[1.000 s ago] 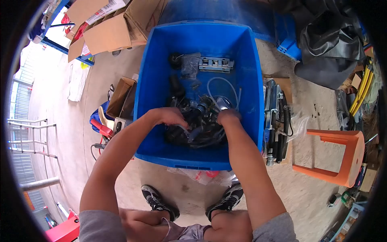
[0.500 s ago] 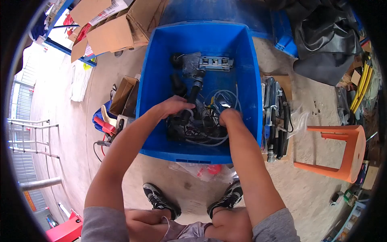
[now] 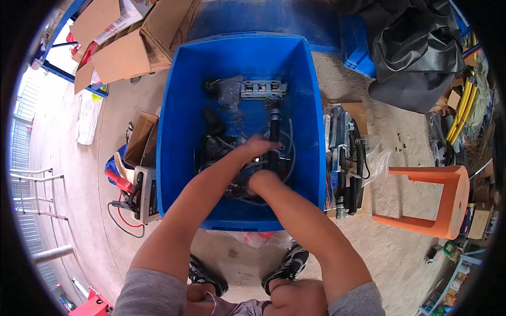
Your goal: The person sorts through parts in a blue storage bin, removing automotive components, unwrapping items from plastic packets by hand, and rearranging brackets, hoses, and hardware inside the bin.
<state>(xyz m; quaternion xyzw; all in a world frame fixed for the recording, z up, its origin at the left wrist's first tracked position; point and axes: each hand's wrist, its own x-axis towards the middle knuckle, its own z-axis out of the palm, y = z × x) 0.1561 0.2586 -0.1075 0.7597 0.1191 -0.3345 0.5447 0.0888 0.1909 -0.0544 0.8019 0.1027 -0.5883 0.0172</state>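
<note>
Both hands are down inside a large blue bin [image 3: 240,224]. My left hand [image 3: 259,146] is closed on a black tube with metal fittings [image 3: 274,124], which lies lengthwise along the bin's right part. My right hand [image 3: 259,181] is low among a tangle of small parts and clear hose; its fingers are hidden. A clear hose [image 3: 293,152] curves right of the tube. At the bin's far end lie a silver metal bracket [image 3: 263,89], a clear plastic bag [image 3: 230,92] and a black round part [image 3: 212,87]. A black part [image 3: 213,121] rests at the left.
Open cardboard boxes [image 3: 124,55] stand at the upper left, a grey case [image 3: 146,194] left of the bin. On the right are packed metal and black tubes [image 3: 342,158], an orange stool [image 3: 457,203] and a black sheet [image 3: 419,52].
My left hand has moved right across the bin with the black tube, which now lies at the right. My right hand has moved left and nearer my body. The view has shifted.
</note>
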